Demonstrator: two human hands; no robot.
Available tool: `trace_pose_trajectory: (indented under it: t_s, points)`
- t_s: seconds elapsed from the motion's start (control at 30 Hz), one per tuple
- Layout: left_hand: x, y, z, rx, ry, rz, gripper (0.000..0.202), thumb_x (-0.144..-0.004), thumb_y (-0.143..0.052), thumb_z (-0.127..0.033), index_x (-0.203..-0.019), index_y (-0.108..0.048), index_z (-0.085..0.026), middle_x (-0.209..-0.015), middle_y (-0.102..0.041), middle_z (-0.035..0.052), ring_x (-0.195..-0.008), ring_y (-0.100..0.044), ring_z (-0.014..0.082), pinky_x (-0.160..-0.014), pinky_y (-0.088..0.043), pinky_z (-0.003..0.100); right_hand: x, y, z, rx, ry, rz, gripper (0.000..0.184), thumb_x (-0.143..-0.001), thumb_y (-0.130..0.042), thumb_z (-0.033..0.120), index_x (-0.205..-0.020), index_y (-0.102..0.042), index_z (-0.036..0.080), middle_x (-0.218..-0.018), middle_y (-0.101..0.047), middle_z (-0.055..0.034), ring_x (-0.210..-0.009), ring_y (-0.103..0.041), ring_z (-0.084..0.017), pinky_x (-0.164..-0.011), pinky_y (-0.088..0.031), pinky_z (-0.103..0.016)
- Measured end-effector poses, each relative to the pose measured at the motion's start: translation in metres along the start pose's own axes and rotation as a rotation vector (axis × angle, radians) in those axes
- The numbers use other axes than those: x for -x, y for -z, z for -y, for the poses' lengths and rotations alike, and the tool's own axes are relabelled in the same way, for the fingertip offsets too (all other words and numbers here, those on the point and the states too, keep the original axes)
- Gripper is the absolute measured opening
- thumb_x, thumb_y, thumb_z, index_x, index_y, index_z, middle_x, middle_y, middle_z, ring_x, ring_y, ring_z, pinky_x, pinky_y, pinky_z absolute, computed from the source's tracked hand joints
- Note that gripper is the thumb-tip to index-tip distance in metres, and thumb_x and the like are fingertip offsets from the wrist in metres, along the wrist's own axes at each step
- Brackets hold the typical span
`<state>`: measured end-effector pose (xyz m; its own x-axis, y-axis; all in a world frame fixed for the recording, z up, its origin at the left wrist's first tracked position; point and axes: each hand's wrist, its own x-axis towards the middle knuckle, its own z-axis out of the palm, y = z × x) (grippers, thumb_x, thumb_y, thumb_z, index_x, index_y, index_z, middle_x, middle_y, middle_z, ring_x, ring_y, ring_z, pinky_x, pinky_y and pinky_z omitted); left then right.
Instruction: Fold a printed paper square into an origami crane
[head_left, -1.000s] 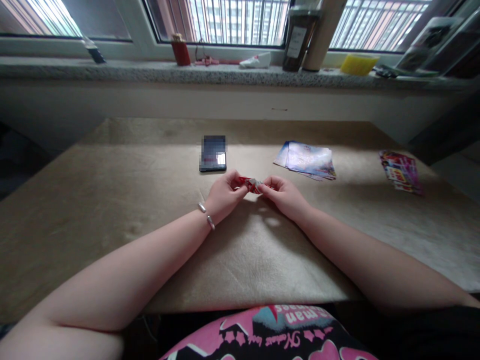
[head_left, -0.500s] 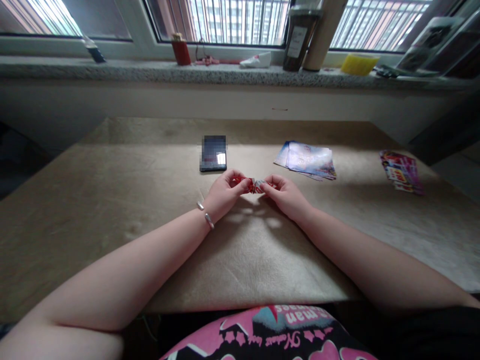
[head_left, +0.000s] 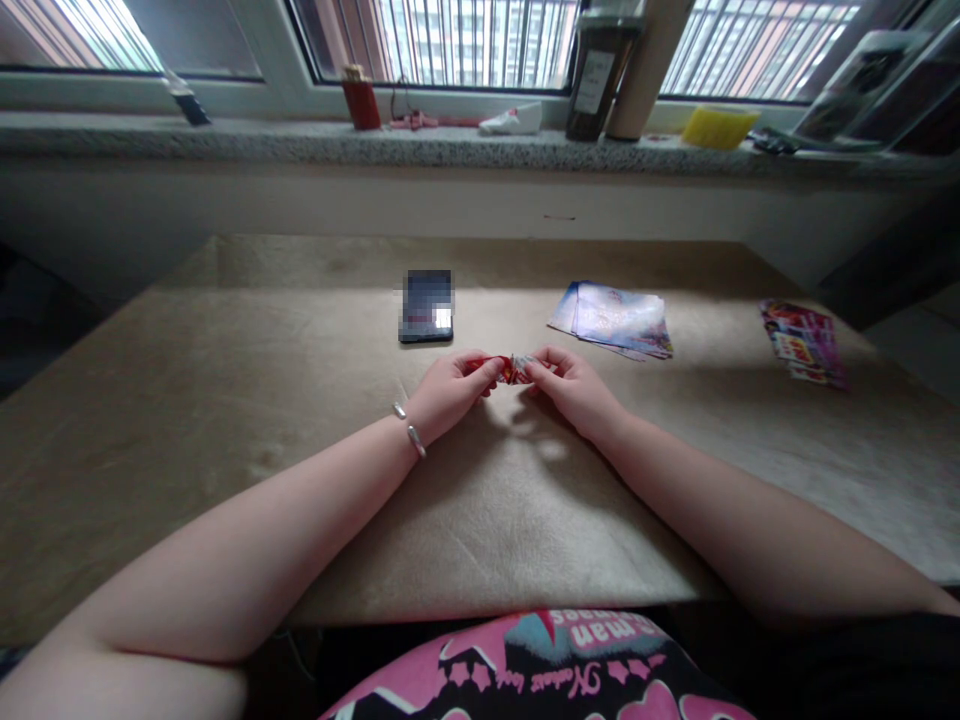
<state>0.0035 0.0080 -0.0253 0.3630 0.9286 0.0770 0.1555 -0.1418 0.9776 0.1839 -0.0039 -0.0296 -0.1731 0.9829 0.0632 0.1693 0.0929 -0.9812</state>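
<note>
A small crumpled red and silver wrapper (head_left: 514, 370) is stretched between my two hands, just above the middle of the table. My left hand (head_left: 459, 385) pinches its red end between thumb and fingers; a silver open bangle (head_left: 409, 430) circles that wrist. On the other side, my right hand (head_left: 568, 386) grips the silvery end the same way, thumb on top. Fingers cover both ends of the wrapper, and whether anything is inside cannot be seen.
Beyond my left hand lies a dark phone-like device (head_left: 427, 306), partly pixelated. Glossy pale-blue cards (head_left: 616, 315) overlap beyond my right hand; purple-red packets (head_left: 804, 343) lie farther right. On the sill (head_left: 465, 150) stand a red container (head_left: 361, 98), a dark jar (head_left: 600, 85) and a yellow block (head_left: 718, 128).
My hands have shifted slightly around the wrapper, and more of its crumpled middle shows between my fingertips. Both hands keep hold of it. The things on the table have not moved.
</note>
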Motion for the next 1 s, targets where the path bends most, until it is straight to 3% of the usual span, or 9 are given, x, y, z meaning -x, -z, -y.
trace_pose_trajectory:
  t_s: [0.17,0.33,0.47,0.63,0.77,1.0]
  points:
    - [-0.0001,0.0002,-0.0003,0.132,0.02,-0.007,0.034,-0.073,-0.066,-0.049,-0.076,-0.066,-0.015,-0.064,-0.06,0.0008,-0.055,-0.047,0.0095,-0.051,-0.036,0.023,0.0009,0.0018,0.0007,0.006,-0.044,0.038,0.034,-0.072,-0.065,0.053,-0.078,-0.061,0.02,-0.068,-0.06,0.0011,-0.061,-0.051,-0.013,-0.059,-0.037,-0.027]
    - [0.001,0.0021,-0.0015,0.255,0.049,0.003,0.032,-0.07,-0.071,-0.047,-0.08,-0.069,-0.016,-0.07,-0.064,0.0021,-0.061,-0.052,0.0098,-0.054,-0.038,0.021,0.0032,0.0024,0.0036,-0.114,-0.094,0.057,0.036,-0.07,-0.067,0.055,-0.068,-0.059,0.02,-0.06,-0.053,0.0034,-0.054,-0.043,-0.01,-0.053,-0.029,-0.025]
    - [0.0016,0.0033,-0.0026,0.169,0.028,0.02,0.035,-0.072,-0.069,-0.05,-0.082,-0.068,-0.016,-0.069,-0.063,0.0019,-0.059,-0.052,0.01,-0.054,-0.039,0.022,0.0034,0.0021,0.005,-0.196,-0.123,0.072,0.038,-0.068,-0.069,0.054,-0.064,-0.054,0.02,-0.06,-0.052,0.0039,-0.054,-0.041,-0.01,-0.052,-0.027,-0.024]
    - [0.002,0.0012,-0.0077,0.02,0.035,0.018,0.037,-0.067,-0.073,-0.048,-0.082,-0.065,-0.015,-0.067,-0.062,0.0004,-0.058,-0.053,0.0103,-0.054,-0.04,0.023,0.0034,0.0005,0.0032,-0.114,-0.094,0.064,0.036,-0.069,-0.069,0.053,-0.067,-0.056,0.019,-0.061,-0.054,0.003,-0.056,-0.043,-0.01,-0.054,-0.029,-0.025]
    - [0.0022,0.002,-0.0086,-0.005,0.031,0.004,0.036,-0.067,-0.072,-0.049,-0.071,-0.062,-0.014,-0.061,-0.058,-0.0008,-0.055,-0.049,0.0093,-0.053,-0.036,0.022,0.0034,-0.0004,0.0024,-0.089,-0.07,0.075,0.037,-0.069,-0.068,0.054,-0.068,-0.056,0.018,-0.063,-0.056,0.0022,-0.058,-0.046,-0.011,-0.056,-0.033,-0.025]
    - [0.0009,0.0039,-0.0059,-0.013,0.071,0.019,0.037,-0.073,-0.066,-0.05,-0.075,-0.061,-0.013,-0.061,-0.056,-0.0017,-0.056,-0.047,0.0088,-0.055,-0.034,0.022,0.0016,-0.0003,0.0041,-0.109,-0.096,0.054,0.039,-0.067,-0.067,0.053,-0.064,-0.051,0.018,-0.061,-0.054,0.0032,-0.059,-0.047,-0.01,-0.058,-0.033,-0.025]
